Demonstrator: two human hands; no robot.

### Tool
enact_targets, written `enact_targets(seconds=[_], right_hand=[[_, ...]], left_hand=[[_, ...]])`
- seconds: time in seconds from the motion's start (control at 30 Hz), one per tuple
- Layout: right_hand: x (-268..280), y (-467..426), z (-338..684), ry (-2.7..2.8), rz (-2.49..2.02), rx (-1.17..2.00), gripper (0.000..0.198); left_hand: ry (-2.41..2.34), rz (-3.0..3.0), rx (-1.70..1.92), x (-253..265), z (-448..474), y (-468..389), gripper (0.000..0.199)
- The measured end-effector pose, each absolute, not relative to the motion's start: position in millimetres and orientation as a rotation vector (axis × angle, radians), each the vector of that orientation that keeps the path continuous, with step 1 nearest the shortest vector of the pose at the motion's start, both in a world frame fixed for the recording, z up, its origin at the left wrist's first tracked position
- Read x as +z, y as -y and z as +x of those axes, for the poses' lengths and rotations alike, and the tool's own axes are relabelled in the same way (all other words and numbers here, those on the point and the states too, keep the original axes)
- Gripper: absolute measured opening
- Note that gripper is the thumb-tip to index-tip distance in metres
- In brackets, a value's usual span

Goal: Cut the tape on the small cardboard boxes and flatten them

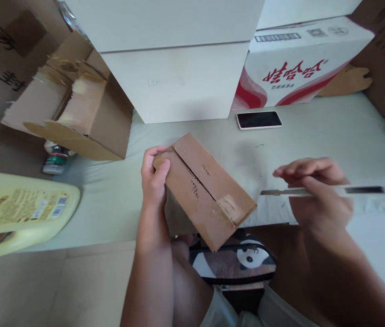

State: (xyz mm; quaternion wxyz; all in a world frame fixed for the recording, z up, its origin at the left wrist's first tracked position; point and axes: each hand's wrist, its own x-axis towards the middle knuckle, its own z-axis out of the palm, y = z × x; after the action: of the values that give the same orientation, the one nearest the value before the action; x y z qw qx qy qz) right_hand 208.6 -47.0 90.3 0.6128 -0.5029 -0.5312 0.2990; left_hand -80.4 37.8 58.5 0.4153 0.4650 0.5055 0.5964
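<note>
My left hand (pixel 156 179) is closed around the upper left end of a small brown cardboard box (pixel 209 195), thumb on top. The box is tilted, its long seam facing up and a strip of clear tape near its lower right end. Off to the right, my right hand (pixel 318 195) grips a utility knife (pixel 335 190) with a whitish handle. The knife's narrow tip points left toward the box and stands apart from it. Motion slightly smears this hand and the knife.
A smartphone (pixel 259 120) lies on the pale green cloth (pixel 111 200). White boxes (pixel 182 81) and a red-and-white carton (pixel 291 68) stand behind. An opened cardboard box (pixel 107 118), a bottle (pixel 55 159) and a yellow jug (pixel 25 209) are at left. A panda-patterned item (pixel 247 256) sits below.
</note>
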Motion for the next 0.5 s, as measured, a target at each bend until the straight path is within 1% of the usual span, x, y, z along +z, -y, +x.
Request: enact_targets(seconds=[0.03,0.07,0.17,0.2,0.3,0.33,0.4,0.47,0.5], right_hand=[[82.0,40.1,211.5,1.208,-1.230,0.654,0.005],[73.2,33.9,214.3,1.240,-1.338,0.612,0.008],[47.0,21.8,220.6,1.593,-1.763,0.474,0.023],[39.5,19.6,221.6,1.699,-1.839,0.422,0.030],[25.9,16.4,221.8,1.835,-1.804,0.290,0.042],[25.1,15.9,221.4,1.832,-1.757,0.262,0.042],[28.6,15.7,220.2,1.819,-1.698,0.296,0.033],[36.8,16.9,218.0,1.872,-1.650,0.486,0.022],[41.4,18.1,216.4,1.944,-1.577,0.633,0.023]], left_hand=[[-1.268,1.151,1.502,59.0,-80.3,-37.9,0.040],[-1.268,1.136,1.504,59.4,-80.3,-38.1,0.039],[-1.284,1.114,1.518,59.9,-80.2,-38.7,0.038],[-1.289,1.115,1.519,59.8,-80.1,-38.9,0.037],[-1.274,1.091,1.523,58.3,-80.3,-39.1,0.035],[-1.266,1.073,1.529,57.1,-81.4,-39.3,0.035],[-1.262,1.047,1.539,53.2,-86.5,-40.5,0.033],[-1.276,1.028,1.569,46.3,-95.7,-43.3,0.030],[-1.281,1.009,1.599,41.8,-101.2,-45.3,0.028]])
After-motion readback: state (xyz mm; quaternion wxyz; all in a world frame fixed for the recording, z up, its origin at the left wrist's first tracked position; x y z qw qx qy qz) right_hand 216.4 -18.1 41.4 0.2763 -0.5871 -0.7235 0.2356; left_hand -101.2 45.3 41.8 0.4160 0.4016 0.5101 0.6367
